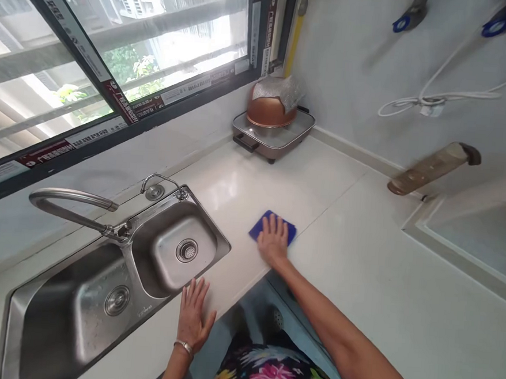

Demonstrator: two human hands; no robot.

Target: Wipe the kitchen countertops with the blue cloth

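Note:
My right hand [272, 239] lies flat, fingers spread, on a blue cloth [288, 229] pressed to the white countertop [360, 266]. The cloth shows on either side of the fingers. My left hand [193, 315] rests open, palm down, on the counter's front edge beside the smaller sink bowl [179, 248]. A bracelet is on that wrist. Neither hand grips anything.
A steel double sink [98, 300] with a curved tap [70, 203] sits at the left under a window. A copper-coloured pot [270, 107] stands on a grey tray [274, 139] in the far corner. A bottle [432, 167] and a white cable [428, 100] are by the wall at right.

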